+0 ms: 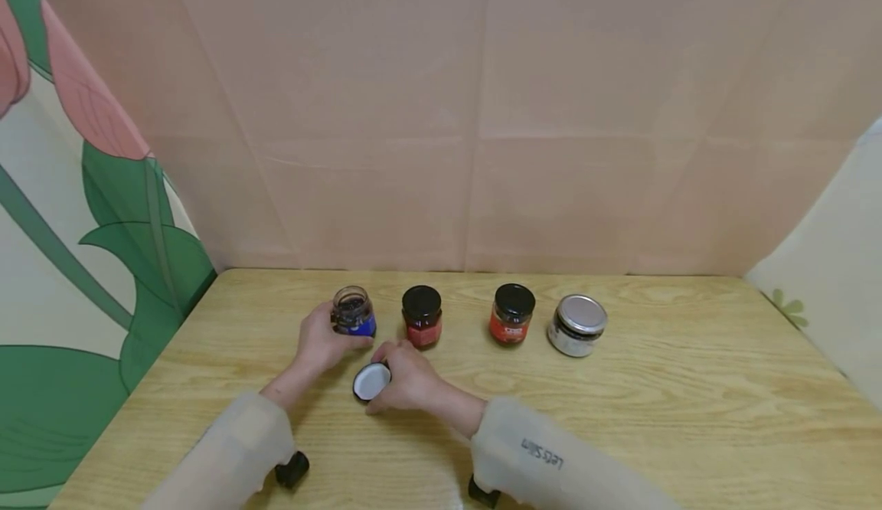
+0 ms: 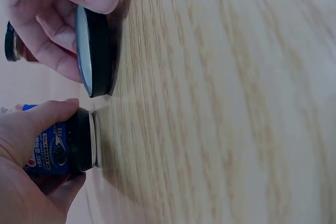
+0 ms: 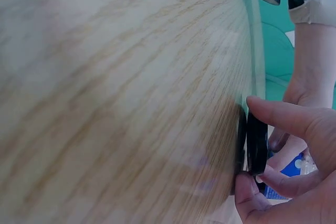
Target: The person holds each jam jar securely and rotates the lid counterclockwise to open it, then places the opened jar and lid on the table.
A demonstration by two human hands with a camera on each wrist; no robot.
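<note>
My left hand (image 1: pixel 327 339) grips a glass jar (image 1: pixel 354 312) with a blue label and dark contents, standing at the left of the table. The jar's mouth is uncovered. To its lower right, my right hand (image 1: pixel 409 378) pinches a black lid (image 1: pixel 372 382) by the rim, white inside facing up. In the left wrist view the lid (image 2: pixel 95 51) is very low over the table, near the blue-labelled jar (image 2: pixel 52 148). The right wrist view shows the lid (image 3: pixel 257 142) edge-on between thumb and fingers; whether it touches the table I cannot tell.
A black-lidded jar with a red label (image 1: pixel 423 317) stands just beyond my right hand. Farther right are another black-lidded red-label jar (image 1: pixel 512 314) and a squat silver-lidded jar (image 1: pixel 577 325). A pink cloth (image 1: pixel 475 127) hangs behind the wooden table (image 1: pixel 689 387).
</note>
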